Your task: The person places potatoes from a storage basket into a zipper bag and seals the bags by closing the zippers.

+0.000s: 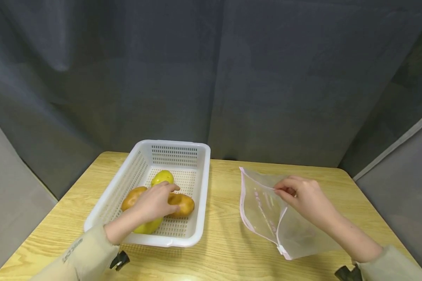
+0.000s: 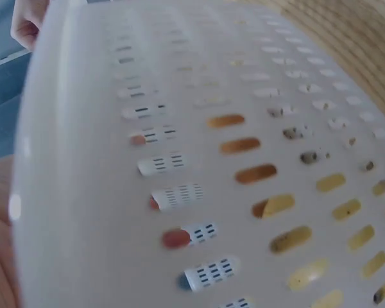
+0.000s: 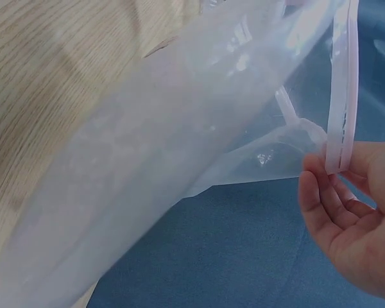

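A white slotted plastic basket [image 1: 204, 175] on the table holds several fruits. My left hand [image 1: 154, 201] reaches into it, thumb and fingers spread apart beside an oval orange-brown fruit [image 1: 183, 205]; a firm grip on it is not visible. A yellow fruit [image 1: 163, 176], another orange-brown fruit [image 1: 131, 197] and a yellow-green fruit [image 1: 150, 226] lie around the hand. Between thumb and fingertips, my right hand [image 1: 304, 195] pinches the upper edge of a translucent zip bag [image 1: 263, 207] whose mouth gapes. The right wrist view shows the pink-edged zip strip [image 3: 344, 90] in those fingers.
The wooden table [image 1: 219, 249] ends at a dark curtain [image 1: 267, 86] at the back. Grey panels flank both sides. In the left wrist view, the basket wall [image 2: 102, 212] fills most of the picture, with orange and yellow fruit showing through its slots.
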### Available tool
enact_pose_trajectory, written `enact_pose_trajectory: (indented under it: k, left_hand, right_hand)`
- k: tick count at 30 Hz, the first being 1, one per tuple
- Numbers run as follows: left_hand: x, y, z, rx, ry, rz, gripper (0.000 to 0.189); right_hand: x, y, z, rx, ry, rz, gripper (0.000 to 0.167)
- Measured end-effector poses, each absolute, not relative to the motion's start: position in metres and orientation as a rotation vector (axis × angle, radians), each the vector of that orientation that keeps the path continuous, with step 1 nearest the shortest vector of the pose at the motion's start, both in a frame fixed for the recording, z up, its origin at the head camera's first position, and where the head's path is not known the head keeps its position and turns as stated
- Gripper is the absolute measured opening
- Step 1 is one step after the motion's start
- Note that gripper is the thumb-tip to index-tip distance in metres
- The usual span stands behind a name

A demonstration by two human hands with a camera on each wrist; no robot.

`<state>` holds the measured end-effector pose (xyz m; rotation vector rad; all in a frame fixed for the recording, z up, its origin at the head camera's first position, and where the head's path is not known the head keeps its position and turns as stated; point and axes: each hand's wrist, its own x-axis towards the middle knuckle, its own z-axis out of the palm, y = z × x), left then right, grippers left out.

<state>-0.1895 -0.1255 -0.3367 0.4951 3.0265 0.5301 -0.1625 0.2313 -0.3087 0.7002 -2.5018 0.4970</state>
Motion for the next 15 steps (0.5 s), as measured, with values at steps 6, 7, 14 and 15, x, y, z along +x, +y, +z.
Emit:
enact_pose_trajectory:
  k: [6, 7, 14, 15]
  left_hand:
    - [-0.200, -0.130, -0.341, 0.607, 2.943, 0.593, 0.058]
    - [-0.202, -0.131, -0.342, 0.629, 2.924, 0.607, 0.059]
    - [-0.214, -0.140, -0.349, 0.765, 2.798, 0.650, 0.062]
    - [-0.216, -0.141, -0.350, 0.779, 2.779, 0.659, 0.063]
  right_hand:
    - [-0.163, 0.232, -0.309, 0.702, -2.501, 0.505, 0.012]
    - [-0.163, 0.232, -0.309, 0.701, -2.500, 0.503, 0.012]
    - [-0.163, 0.232, -0.309, 0.704, -2.488, 0.498, 0.012]
    - [-0.163, 0.232, -0.309, 0.706, -2.486, 0.496, 0.012]
